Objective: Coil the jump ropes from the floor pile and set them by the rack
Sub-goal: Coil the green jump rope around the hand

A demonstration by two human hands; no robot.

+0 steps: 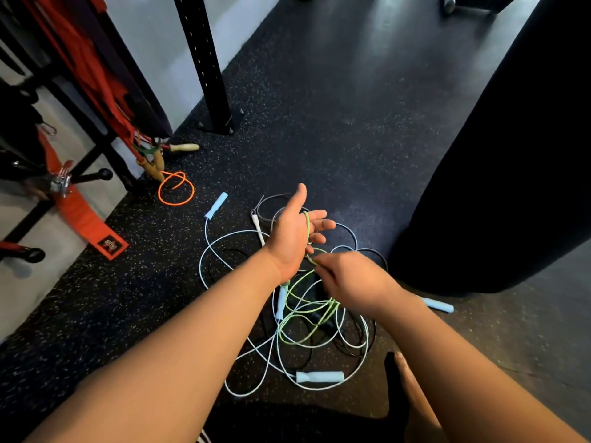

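The big black punching bag point(499, 174) fills the right side, w/ dark speckled rubber floor point(335, 123) under everything. The black steel rack post point(208, 68) stands at the back left. Near its foot lies 1 orange rope coil point(176, 188), probably a finished one put in its place. The tangled pile of pale blue, black and white ropes point(297, 327) lies betw. the person's arms. From it rises the thin green jump rope point(307, 230). 1 loop goes round the left hand point(294, 231), long axis from wrist to fingers, pointing away from the person. This hand is spread, thumb up, I think as a former for the coil. The right hand point(348, 279) pinches the green cord beside the left wrist, I judge to feed the next turn.
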